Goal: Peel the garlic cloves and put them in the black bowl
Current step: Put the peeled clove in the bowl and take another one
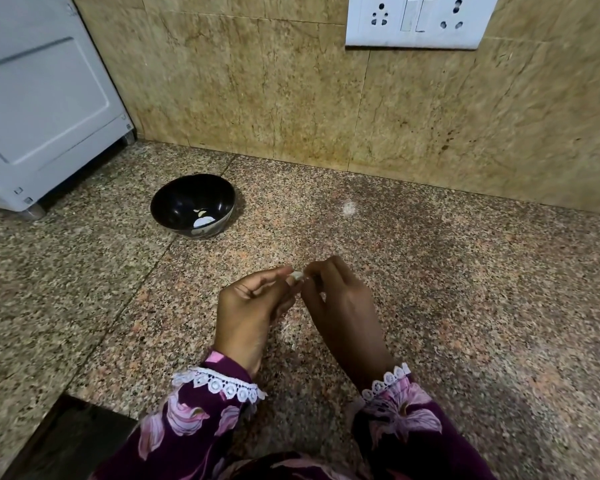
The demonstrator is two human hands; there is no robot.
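A small pale garlic clove (296, 275) sits between the fingertips of both hands, above the middle of the speckled granite counter. My left hand (253, 306) pinches it from the left with thumb and forefinger. My right hand (340, 306) pinches its right end, fingers curled over it. The black bowl (174, 199) stands to the far left of my hands, near the wall, with a few pale garlic pieces (203, 220) at its bottom. Most of the clove is hidden by my fingers.
A white appliance (42, 98) stands at the back left, close to the bowl. A tan stone wall with a white socket plate (420, 20) closes the back. The counter's front edge drops off at the lower left (66, 441).
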